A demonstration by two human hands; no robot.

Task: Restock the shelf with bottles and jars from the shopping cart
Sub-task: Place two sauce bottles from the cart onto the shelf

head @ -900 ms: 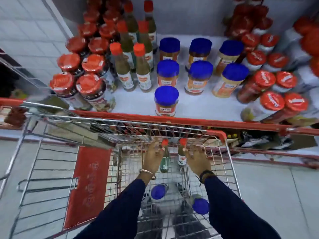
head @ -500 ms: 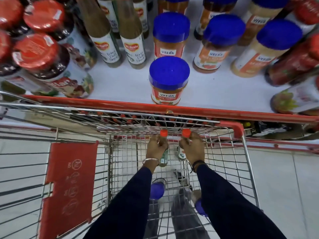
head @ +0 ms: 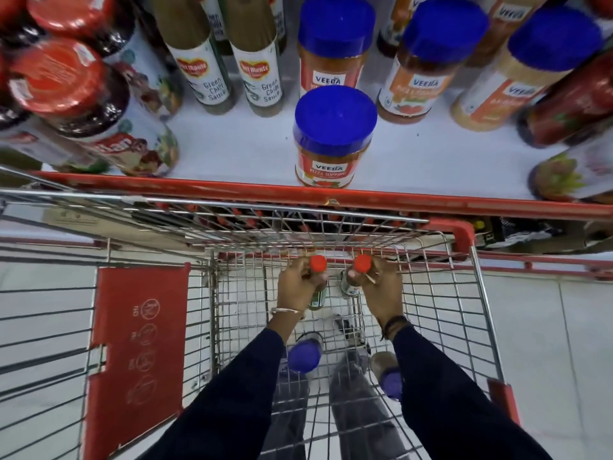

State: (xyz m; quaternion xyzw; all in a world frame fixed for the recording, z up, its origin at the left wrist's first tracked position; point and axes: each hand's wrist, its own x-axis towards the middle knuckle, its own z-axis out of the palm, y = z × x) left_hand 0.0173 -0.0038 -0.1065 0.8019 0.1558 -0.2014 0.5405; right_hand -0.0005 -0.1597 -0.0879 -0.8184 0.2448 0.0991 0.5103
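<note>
Bottles are coming up out of the wire-mesh steel shopping cart (head: 477,313), one in each hand; this looks like the lifting step, with the placing on the white shelf (head: 238,151) not yet done.

At the far left of that shelf stand dark glass jars with glossy red metal lids (head: 56,78), squat and round. Next to them rise tall, slim green chilli sauce bottles with white paper labels (head: 205,74), and the row has open shelf in front of it. Right of those, a squat plastic jar with a smooth blue screw cap (head: 333,137) stands alone at the red shelf edge, more of its kind behind.

Down in the cart, the left hand (head: 298,287) has its grip clamped round the neck of a narrow green glass bottle with a small red cap (head: 317,264). Just beside it, the right hand (head: 378,290) is clamped the same way on a second red-capped bottle (head: 362,263); its label shows pale below the fingers. Both hang upright above the cart floor, where two blue-lidded jars (head: 303,356) lie nearer the body.

The next move, I judge, calls for raising both clear of the cart's front rim and setting them upright before the matching bottles, glass kept from knocking glass.
</note>
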